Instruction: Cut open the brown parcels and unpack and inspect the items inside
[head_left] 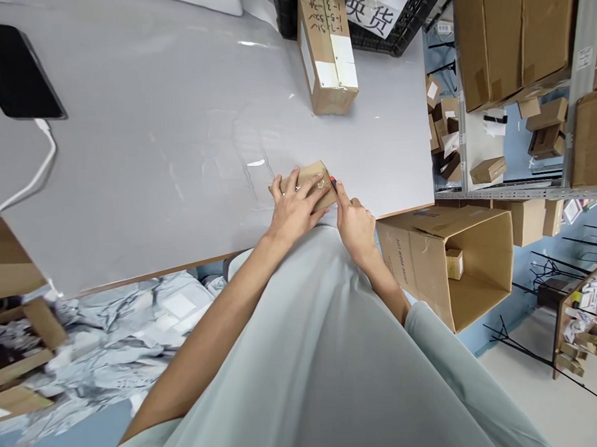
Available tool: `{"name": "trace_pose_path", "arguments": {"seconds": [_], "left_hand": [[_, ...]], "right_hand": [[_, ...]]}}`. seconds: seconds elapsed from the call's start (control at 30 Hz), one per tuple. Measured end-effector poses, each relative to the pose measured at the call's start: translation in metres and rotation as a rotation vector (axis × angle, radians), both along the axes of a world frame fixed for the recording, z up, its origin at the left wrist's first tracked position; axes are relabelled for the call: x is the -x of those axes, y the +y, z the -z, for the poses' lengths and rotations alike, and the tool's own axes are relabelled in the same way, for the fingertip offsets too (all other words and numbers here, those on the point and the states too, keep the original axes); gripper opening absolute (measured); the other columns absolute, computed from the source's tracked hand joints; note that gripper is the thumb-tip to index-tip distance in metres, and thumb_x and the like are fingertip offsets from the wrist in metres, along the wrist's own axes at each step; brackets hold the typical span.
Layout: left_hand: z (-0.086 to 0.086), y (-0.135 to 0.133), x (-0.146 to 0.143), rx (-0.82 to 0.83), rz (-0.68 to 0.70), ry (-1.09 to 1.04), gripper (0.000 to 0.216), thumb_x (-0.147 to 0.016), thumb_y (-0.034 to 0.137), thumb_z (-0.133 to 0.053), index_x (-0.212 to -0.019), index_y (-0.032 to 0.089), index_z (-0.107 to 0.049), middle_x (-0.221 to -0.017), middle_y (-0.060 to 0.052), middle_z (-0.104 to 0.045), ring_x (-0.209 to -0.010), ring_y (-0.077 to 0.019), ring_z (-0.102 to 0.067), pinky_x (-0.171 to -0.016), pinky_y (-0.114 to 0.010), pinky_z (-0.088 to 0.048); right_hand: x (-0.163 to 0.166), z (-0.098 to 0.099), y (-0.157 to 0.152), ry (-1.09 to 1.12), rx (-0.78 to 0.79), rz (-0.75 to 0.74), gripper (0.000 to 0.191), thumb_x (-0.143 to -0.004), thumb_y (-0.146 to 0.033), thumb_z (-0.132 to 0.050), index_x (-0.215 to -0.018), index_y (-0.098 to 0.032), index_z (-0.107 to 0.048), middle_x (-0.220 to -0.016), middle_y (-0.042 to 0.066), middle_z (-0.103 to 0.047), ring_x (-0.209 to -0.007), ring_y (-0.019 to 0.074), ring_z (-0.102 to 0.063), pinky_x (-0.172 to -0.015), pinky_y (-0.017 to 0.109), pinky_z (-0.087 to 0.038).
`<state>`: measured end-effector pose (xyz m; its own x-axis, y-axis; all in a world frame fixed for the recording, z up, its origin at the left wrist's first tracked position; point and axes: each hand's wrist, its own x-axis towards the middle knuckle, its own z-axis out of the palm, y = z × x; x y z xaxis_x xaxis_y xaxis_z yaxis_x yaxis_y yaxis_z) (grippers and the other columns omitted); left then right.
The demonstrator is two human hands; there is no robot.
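A small brown cardboard box (307, 176) with shiny clear tape lies at the table's near edge, close to my body. My left hand (295, 207) grips it from above, fingers spread across its top and thumb along its near side. At the box's right end, my right hand (354, 225) is closed around a small red and black box cutter (333, 182), index finger stretched along it. The cutter's tip is against the box's end; its blade is too small to make out, and most of its handle is hidden in the hand.
A longer taped box (331, 65) stands farther back, against a black crate (403, 39) with a paper sign. A phone (21, 72) on a white cable lies left. Right of the table are an open carton (417, 256) and box-filled shelving (510, 191). Grey plastic bags (137, 335) cover the floor at left.
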<state>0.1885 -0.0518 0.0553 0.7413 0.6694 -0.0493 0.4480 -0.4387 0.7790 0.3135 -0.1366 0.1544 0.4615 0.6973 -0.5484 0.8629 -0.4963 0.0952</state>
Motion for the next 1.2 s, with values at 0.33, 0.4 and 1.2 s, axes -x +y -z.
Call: {"name": "trace_pose_path", "arguments": {"seconds": [0.33, 0.4, 1.2], "left_hand": [[0.001, -0.007, 0.000, -0.004, 0.030, 0.004, 0.056, -0.099, 0.048, -0.073, -0.155, 0.043, -0.069, -0.169, -0.006, -0.061, -0.171, -0.0487, -0.029, -0.136, -0.075, -0.010], [0.001, -0.008, -0.002, -0.008, 0.049, 0.001, 0.055, -0.099, 0.047, -0.073, -0.153, 0.042, -0.071, -0.168, -0.007, -0.062, -0.170, -0.0489, -0.029, -0.136, -0.076, -0.010], [0.009, 0.006, -0.011, -0.113, -0.010, 0.133, 0.109, -0.078, 0.019, -0.084, -0.175, 0.019, -0.035, -0.181, -0.027, -0.034, -0.167, -0.0480, -0.035, -0.137, -0.075, -0.013]], "right_hand": [[0.004, -0.020, -0.014, -0.018, 0.070, 0.031, 0.073, -0.118, -0.018, -0.032, -0.185, -0.028, -0.006, -0.121, 0.019, -0.079, -0.107, 0.0280, -0.082, -0.093, 0.038, -0.064], [0.004, -0.022, -0.020, -0.026, 0.078, 0.041, 0.073, -0.117, -0.016, -0.031, -0.185, -0.027, -0.008, -0.119, 0.019, -0.080, -0.106, 0.0277, -0.082, -0.092, 0.036, -0.064], [-0.071, 0.130, -0.057, 0.092, -0.400, 0.411, 0.060, -0.118, -0.037, -0.030, -0.171, -0.011, -0.043, -0.152, 0.026, -0.066, -0.126, 0.0360, -0.073, -0.106, 0.044, -0.057]]}}
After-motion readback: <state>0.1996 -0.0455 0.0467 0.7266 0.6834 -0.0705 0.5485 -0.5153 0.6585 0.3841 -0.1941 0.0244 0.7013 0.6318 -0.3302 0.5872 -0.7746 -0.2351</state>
